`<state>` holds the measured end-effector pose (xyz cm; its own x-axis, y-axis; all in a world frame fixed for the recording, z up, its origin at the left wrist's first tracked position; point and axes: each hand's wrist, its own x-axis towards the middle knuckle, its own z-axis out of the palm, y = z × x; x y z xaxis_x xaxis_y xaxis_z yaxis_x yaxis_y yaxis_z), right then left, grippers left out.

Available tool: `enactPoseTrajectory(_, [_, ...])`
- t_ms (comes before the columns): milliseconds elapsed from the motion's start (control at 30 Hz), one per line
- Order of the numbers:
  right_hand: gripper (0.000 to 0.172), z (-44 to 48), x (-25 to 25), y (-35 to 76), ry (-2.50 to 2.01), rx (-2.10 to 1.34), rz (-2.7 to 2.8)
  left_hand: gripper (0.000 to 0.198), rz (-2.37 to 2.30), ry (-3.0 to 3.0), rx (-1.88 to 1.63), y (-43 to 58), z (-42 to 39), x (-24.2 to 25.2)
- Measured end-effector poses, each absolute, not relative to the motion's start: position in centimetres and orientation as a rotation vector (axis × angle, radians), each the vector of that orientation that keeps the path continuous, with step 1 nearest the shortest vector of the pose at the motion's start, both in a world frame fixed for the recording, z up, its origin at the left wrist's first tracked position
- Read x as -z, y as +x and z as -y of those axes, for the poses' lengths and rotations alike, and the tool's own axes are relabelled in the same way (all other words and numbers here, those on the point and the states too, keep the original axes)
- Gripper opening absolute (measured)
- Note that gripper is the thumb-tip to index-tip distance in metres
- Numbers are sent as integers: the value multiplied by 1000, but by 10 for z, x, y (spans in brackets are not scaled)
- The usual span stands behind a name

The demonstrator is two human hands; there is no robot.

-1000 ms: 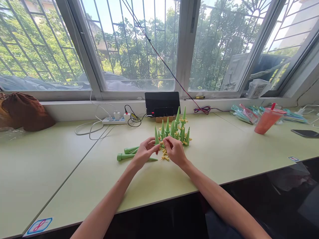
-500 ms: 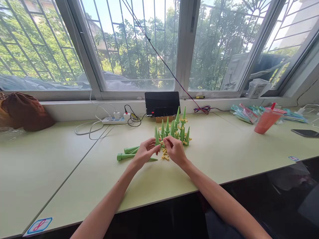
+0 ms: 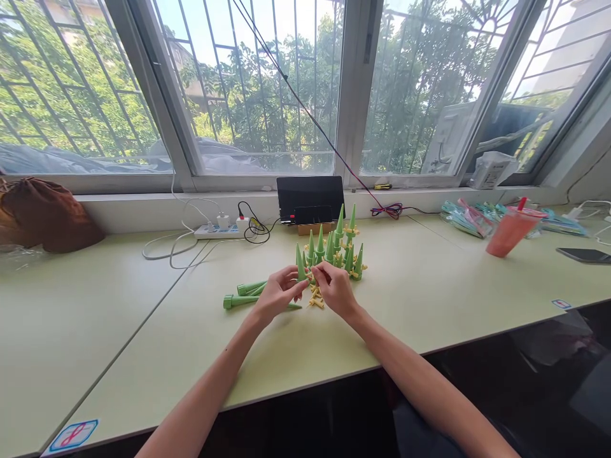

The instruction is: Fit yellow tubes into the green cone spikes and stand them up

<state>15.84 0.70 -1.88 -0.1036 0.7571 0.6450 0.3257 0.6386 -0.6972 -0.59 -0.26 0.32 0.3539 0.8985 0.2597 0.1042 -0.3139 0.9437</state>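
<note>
My left hand point(image 3: 277, 295) is closed round the base of an upright green cone spike point(image 3: 299, 262). My right hand point(image 3: 335, 289) pinches a small yellow connector point(image 3: 310, 275) against that spike. Right behind my hands stands a cluster of several upright green spikes point(image 3: 340, 247) with yellow connectors on them. More loose yellow connectors point(image 3: 316, 299) lie on the pale green table point(image 3: 143, 331) between my hands. A few green spikes lie flat point(image 3: 241, 295) to the left of my left hand.
A dark tablet point(image 3: 310, 198) on a wooden stand leans at the sill. A white power strip with cables point(image 3: 220, 228) lies left of it. An orange cup with a straw point(image 3: 510, 231), coloured packets point(image 3: 470, 217) and a phone point(image 3: 583, 255) sit right. A brown bag point(image 3: 50, 214) rests far left.
</note>
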Motion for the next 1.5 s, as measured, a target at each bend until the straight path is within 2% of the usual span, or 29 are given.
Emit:
enactPoseTrajectory(400, [34,-6,17,158,-921,-476,1710,33,-964,1712,-1098,-6,3,-2])
enactPoseTrajectory(867, [22,0,12,158,-900,-520,1752,35,-1011,1688,-1156,-6,3,-4])
enactPoseTrajectory(1233, [28,-5,17,157,-920,-512,1764,30,-1041,1843,-1122,-8,3,0])
enactPoseTrajectory(1500, [35,-8,21,158,-953,-488,1774,35,-1119,1964,-1207,-10,2,7])
